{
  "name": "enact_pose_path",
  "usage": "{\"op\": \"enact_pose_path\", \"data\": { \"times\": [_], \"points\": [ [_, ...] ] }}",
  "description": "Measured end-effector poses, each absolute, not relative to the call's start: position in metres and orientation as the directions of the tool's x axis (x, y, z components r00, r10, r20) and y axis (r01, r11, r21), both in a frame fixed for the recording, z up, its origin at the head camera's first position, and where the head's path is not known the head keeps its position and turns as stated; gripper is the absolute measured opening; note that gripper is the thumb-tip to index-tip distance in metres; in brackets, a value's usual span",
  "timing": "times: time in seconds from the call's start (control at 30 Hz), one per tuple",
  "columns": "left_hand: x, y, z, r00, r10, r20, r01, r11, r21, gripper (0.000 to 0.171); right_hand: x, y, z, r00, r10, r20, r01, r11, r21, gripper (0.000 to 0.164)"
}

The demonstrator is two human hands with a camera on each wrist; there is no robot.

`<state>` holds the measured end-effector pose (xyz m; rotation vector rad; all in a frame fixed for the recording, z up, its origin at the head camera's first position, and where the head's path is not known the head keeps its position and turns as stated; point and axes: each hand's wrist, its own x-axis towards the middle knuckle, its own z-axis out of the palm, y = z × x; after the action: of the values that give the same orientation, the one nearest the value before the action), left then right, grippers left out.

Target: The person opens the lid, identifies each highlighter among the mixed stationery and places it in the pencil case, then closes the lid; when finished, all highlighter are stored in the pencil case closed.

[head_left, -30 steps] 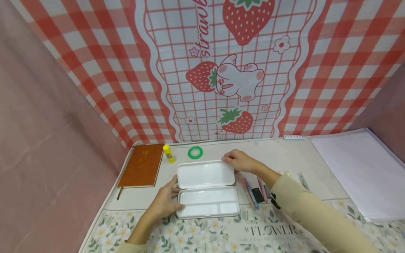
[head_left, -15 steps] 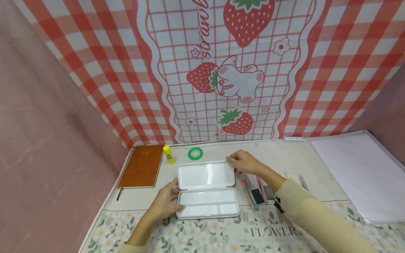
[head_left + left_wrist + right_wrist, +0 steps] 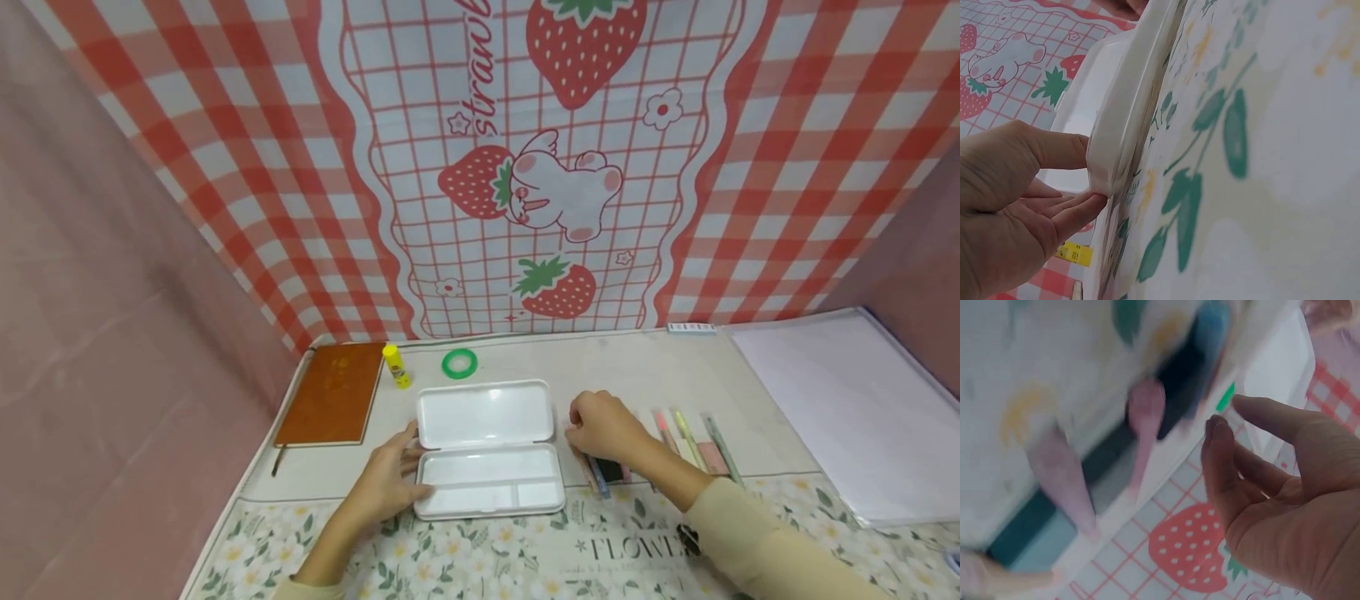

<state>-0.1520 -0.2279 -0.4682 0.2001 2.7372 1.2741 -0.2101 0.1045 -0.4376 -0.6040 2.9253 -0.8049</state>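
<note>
A white pencil case (image 3: 487, 500) lies unfolded flat, its lid (image 3: 483, 415) toward the back and its divided tray toward the front. My left hand (image 3: 386, 479) grips the tray's left end; the left wrist view shows thumb and fingertips pinching the case's rim (image 3: 1116, 144). Right of the case, my right hand (image 3: 607, 427) hovers over a row of pens, partly covering them. A blue pen (image 3: 602, 483) and a black block (image 3: 611, 472) stick out below it. In the right wrist view the thumb and bent fingers stand apart with nothing between them, near a pink pen (image 3: 1145, 412).
Farther right lie a yellow pen (image 3: 691, 442), a pink block (image 3: 712, 457) and a grey-green pen (image 3: 723, 447). Behind the case are green tape (image 3: 459, 364) and a yellow glue stick (image 3: 396, 367). A brown notebook (image 3: 330, 396) is at left, a white sheet (image 3: 840, 417) at right.
My right hand has left the lid's right corner and moved right and toward me, over the pens. The left hand keeps its grip; the case stays put.
</note>
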Motion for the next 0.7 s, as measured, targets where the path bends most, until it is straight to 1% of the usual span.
{"op": "enact_pose_path", "data": {
  "times": [0.13, 0.2, 0.37, 0.5, 0.57, 0.7],
  "points": [
    [-0.152, -0.229, -0.468, -0.983, 0.180, -0.045, 0.081, 0.633, 0.770, 0.102, -0.197, 0.094, -0.445, -0.941, -0.337, -0.002, -0.304, 0.850, -0.430, 0.017],
    [-0.152, -0.230, -0.469, -0.981, 0.191, -0.041, 0.091, 0.632, 0.769, 0.102, -0.194, 0.088, -0.447, -0.946, -0.324, -0.025, -0.289, 0.875, -0.388, 0.016],
    [-0.151, -0.230, -0.469, -0.979, 0.199, -0.040, 0.097, 0.633, 0.768, 0.102, -0.190, 0.080, -0.447, -0.946, -0.324, -0.032, -0.298, 0.902, -0.313, 0.013],
    [-0.151, -0.228, -0.469, -0.981, 0.189, -0.044, 0.088, 0.637, 0.766, 0.102, -0.191, 0.084, -0.446, -0.959, -0.283, -0.007, -0.264, 0.906, -0.331, 0.016],
    [-0.152, -0.228, -0.469, -0.982, 0.185, -0.038, 0.092, 0.641, 0.762, 0.101, -0.192, 0.089, -0.441, -0.966, -0.258, 0.019, -0.247, 0.898, -0.364, 0.018],
    [-0.151, -0.229, -0.469, -0.985, 0.171, -0.032, 0.088, 0.645, 0.759, 0.101, -0.198, 0.102, -0.423, -0.962, -0.246, 0.114, -0.271, 0.867, -0.418, 0.026]
  ]
}}
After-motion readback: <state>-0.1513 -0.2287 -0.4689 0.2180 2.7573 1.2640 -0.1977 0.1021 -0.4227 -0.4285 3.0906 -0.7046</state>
